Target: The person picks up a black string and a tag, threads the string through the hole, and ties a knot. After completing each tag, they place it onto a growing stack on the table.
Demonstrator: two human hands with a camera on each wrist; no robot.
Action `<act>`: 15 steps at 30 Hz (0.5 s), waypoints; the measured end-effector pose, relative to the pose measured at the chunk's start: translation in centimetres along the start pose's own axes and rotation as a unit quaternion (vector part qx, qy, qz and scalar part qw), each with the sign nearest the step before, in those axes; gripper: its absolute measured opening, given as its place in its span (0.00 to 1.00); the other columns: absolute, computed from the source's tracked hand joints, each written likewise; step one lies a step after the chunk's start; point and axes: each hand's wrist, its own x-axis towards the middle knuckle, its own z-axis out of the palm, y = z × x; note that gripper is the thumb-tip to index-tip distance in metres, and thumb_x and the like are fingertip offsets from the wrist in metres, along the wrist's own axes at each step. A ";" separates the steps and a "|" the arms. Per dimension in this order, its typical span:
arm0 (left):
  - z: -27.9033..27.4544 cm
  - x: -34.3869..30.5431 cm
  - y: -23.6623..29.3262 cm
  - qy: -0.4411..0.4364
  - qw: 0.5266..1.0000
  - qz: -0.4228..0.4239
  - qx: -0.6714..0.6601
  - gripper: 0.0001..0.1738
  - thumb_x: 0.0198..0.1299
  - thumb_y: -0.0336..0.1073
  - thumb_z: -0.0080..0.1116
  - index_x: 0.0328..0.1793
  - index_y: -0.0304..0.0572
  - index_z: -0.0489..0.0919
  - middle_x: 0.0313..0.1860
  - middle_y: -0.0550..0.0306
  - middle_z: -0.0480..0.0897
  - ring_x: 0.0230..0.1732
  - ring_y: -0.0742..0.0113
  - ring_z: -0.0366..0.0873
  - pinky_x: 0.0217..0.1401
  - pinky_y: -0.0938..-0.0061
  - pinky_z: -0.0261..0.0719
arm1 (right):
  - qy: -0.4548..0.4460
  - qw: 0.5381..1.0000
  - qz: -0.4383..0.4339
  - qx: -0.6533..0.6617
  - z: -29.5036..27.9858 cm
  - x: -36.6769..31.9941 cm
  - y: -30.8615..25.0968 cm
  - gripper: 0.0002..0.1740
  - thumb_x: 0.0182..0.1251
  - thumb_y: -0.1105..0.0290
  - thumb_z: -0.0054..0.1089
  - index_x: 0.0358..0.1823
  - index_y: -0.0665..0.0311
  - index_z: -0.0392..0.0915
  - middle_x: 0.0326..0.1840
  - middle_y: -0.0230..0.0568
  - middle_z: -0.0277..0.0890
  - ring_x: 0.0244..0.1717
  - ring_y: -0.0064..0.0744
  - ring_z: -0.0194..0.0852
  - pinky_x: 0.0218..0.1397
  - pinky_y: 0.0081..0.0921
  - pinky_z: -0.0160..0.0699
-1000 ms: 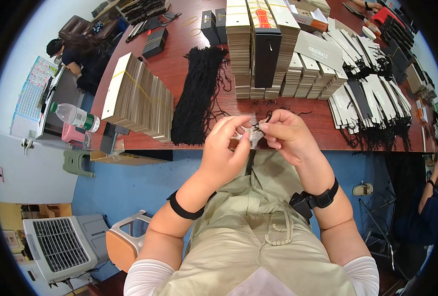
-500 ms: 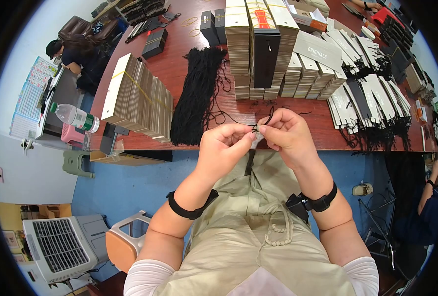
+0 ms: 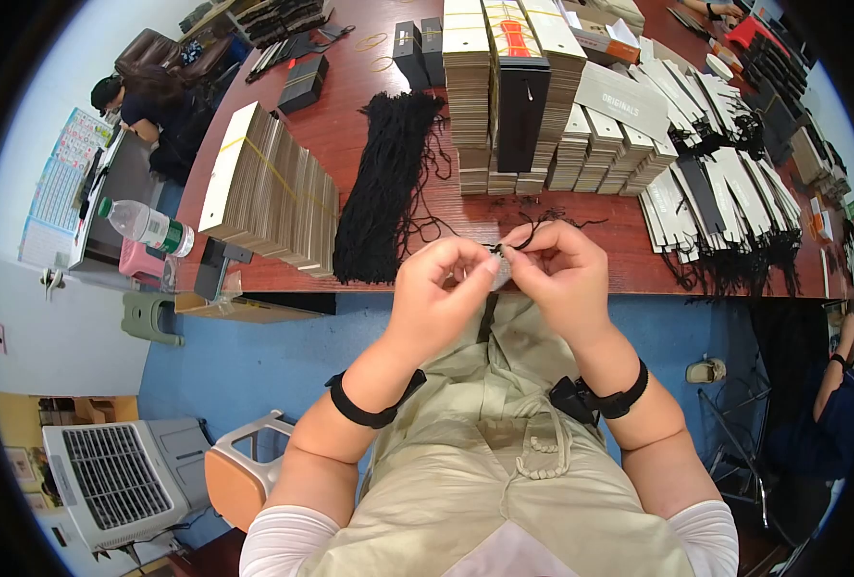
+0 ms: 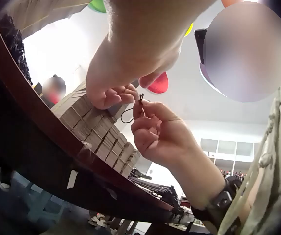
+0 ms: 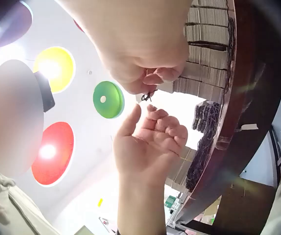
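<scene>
Black cord (image 3: 531, 232) pinched between thumb and curled fingers of the right hand (image 3: 569, 277), with the left hand (image 3: 433, 298) loosely curled beside it, hold unclear, over the near edge of the bench (image 3: 350, 85), right of the cord bundle (image 3: 383, 192).

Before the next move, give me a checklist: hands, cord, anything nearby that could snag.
1. Right hand pinching the black cord: ok.
2. Left hand gripping it too: cannot tell; fingertips are at the cord, but contact is unclear.
3. Knot drawn tight: cannot tell, too small.
4. Held cord free of the black bundle: cannot tell; a loose strand runs from beside the bundle toward the hands.
5. Banded card stack clear of both hands: ok.
</scene>
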 end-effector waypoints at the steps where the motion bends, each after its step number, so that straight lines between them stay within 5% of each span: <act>1: -0.3 0.1 0.1 -0.004 0.996 -0.040 -0.081 0.05 0.61 0.32 0.55 0.38 0.37 0.76 0.31 0.64 0.76 0.31 0.80 0.70 0.35 0.84 0.69 | -0.007 1.000 0.008 0.024 -0.1 0.1 -0.1 0.05 0.55 0.82 0.61 0.29 0.67 0.74 0.35 0.31 0.77 0.29 0.12 0.69 0.29 0.13 0.69; 5: -0.6 0.8 0.2 -0.053 0.947 -0.175 -0.262 0.10 0.66 0.40 0.49 0.42 0.40 0.74 0.32 0.64 0.75 0.33 0.79 0.69 0.39 0.82 0.67 | -0.026 0.995 0.039 0.085 -0.2 0.2 -0.8 0.04 0.56 0.82 0.60 0.31 0.68 0.74 0.35 0.32 0.77 0.32 0.12 0.70 0.32 0.12 0.70; 15: -0.2 0.7 -0.6 -0.064 0.928 -0.184 -0.318 0.08 0.65 0.37 0.51 0.41 0.41 0.74 0.33 0.65 0.76 0.32 0.80 0.69 0.37 0.85 0.68 | -0.028 0.997 0.039 0.052 -0.1 0.0 -0.5 0.04 0.56 0.81 0.60 0.30 0.67 0.73 0.33 0.29 0.75 0.29 0.10 0.67 0.31 0.10 0.67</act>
